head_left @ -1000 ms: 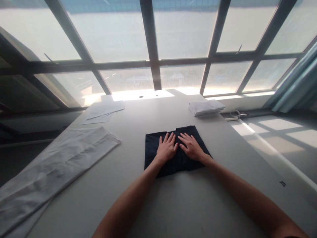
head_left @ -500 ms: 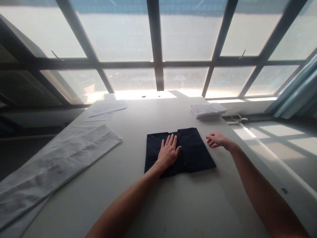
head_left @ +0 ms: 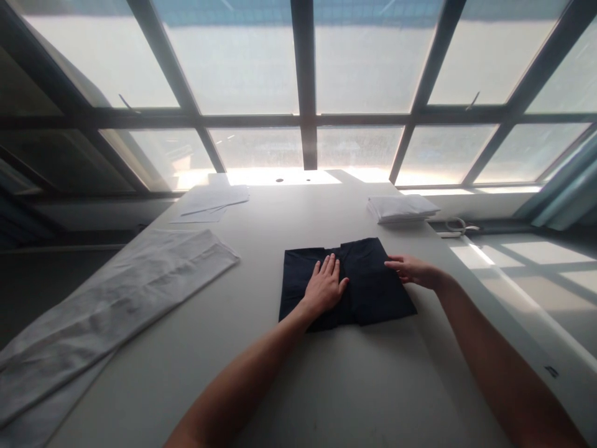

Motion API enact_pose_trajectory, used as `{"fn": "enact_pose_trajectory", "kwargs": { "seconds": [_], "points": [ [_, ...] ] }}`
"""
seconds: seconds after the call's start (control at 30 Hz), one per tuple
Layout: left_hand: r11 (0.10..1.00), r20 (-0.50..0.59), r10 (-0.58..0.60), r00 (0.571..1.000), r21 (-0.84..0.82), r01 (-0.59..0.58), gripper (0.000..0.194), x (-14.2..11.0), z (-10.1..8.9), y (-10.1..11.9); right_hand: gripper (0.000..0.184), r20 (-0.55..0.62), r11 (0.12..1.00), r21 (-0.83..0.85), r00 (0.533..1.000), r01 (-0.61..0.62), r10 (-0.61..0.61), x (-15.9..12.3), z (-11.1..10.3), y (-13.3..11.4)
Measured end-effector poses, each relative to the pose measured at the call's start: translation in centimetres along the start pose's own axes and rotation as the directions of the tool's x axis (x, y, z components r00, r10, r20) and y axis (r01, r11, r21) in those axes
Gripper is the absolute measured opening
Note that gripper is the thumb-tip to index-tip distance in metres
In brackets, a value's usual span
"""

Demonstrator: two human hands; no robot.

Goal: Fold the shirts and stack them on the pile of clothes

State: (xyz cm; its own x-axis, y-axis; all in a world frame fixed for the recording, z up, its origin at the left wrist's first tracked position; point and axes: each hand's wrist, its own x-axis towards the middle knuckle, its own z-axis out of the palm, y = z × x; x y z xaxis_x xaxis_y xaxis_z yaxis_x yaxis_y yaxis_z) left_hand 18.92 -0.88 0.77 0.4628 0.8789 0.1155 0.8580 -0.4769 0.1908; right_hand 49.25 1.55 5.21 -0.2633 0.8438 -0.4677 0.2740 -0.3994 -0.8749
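Note:
A folded piece of dark navy cloth (head_left: 380,289) lies on the white table in the head view, split by a lengthwise gap or fold near its middle. My left hand (head_left: 325,283) rests flat on its left half, close to that line, fingers stretched and slightly spread. At the right edge of the cloth is my right hand (head_left: 413,271), its fingertips reaching over the border and touching it. Those fingers are extended; whether any part of them is under the cloth is hidden.
Long white folded fabric (head_left: 125,305) runs along the table's left side. Sheets of white paper (head_left: 212,202) lie at the back left. A stack of folded white cloth (head_left: 402,208) sits at the back right, near a white cable (head_left: 456,225). Windows (head_left: 354,62) stand behind the table (head_left: 289,386).
My right hand has moved left, from just beside the dark cloth onto its right edge. My left hand stays flat on the cloth. The whole view has shifted slightly.

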Motion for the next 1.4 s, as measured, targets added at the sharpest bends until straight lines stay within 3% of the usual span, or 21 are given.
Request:
{"fn": "enact_pose_trajectory", "kwargs": {
  "seconds": [0.17,0.33,0.5,0.63,0.7,0.77,0.87,0.97,1.03,1.13,1.2,1.3,1.4],
  "points": [
    [1.000,0.018,0.023,1.000,0.002,-0.023,0.069,0.1,0.0,0.0,0.056,0.014,0.987,0.114,0.993,0.115,-0.117,-1.3,1.9,-1.9],
    [0.997,0.048,0.037,0.998,-0.071,-0.033,0.069,0.1,-1.0,0.2,0.056,-0.119,0.980,0.127,0.983,0.156,-0.141,-1.8,4.4,-4.3],
    [0.985,0.030,0.092,0.995,-0.150,-0.087,0.069,-2.5,-2.4,0.4,0.047,-0.218,0.972,0.142,0.964,0.185,-0.151,-1.5,7.7,-6.7],
    [0.931,-0.022,0.111,0.994,-0.348,-0.112,0.063,-4.8,-2.5,-0.4,0.056,-0.236,0.977,0.066,0.955,0.202,-0.181,-1.3,10.7,-8.8],
    [0.836,-0.050,0.092,0.995,-0.539,-0.104,0.059,-5.2,-2.4,-1.2,0.066,-0.252,0.975,-0.011,0.943,0.220,-0.216,-1.0,12.4,-9.6],
    [0.674,-0.063,-0.008,0.998,-0.737,-0.041,0.053,-4.9,-2.3,-2.1,0.076,-0.268,0.967,-0.091,0.929,0.238,-0.254,-0.3,14.2,-10.2],
    [0.303,-0.002,-0.227,0.974,-0.951,0.068,0.048,-4.3,-2.4,-3.2,0.079,-0.267,0.931,-0.226,0.901,0.287,-0.342,1.2,17.2,-10.5],
    [-0.071,0.131,-0.348,0.928,-0.991,0.114,0.058,-4.2,-2.7,-4.2,0.071,-0.217,0.864,-0.362,0.869,0.351,-0.444,2.8,20.5,-10.0],
    [-0.229,0.252,-0.371,0.894,-0.957,0.175,0.066,-4.6,-2.9,-4.9,0.065,-0.107,0.850,-0.378,0.895,0.367,-0.434,3.6,22.6,-9.4],
    [-0.329,0.408,-0.371,0.834,-0.898,0.292,0.059,-5.0,-3.0,-5.7,0.053,0.074,0.865,-0.309,0.917,0.395,-0.392,4.3,24.1,-8.2],
    [-0.343,0.443,-0.407,0.799,-0.885,0.315,0.039,-5.1,-3.0,-6.0,0.048,0.038,0.853,-0.285,0.895,0.437,-0.445,4.6,23.7,-7.4],
    [-0.397,0.470,-0.428,0.772,-0.865,0.306,0.025,-4.7,-3.0,-6.2,0.042,-0.198,0.780,-0.376,0.779,0.500,-0.594,5.0,21.4,-5.8],
    [-0.524,0.569,-0.291,0.769,-0.767,0.370,0.033,-4.4,-3.6,-6.9,0.042,-0.308,0.690,-0.498,0.637,0.525,-0.707,5.6,18.8,-3.8]
  ]
}}
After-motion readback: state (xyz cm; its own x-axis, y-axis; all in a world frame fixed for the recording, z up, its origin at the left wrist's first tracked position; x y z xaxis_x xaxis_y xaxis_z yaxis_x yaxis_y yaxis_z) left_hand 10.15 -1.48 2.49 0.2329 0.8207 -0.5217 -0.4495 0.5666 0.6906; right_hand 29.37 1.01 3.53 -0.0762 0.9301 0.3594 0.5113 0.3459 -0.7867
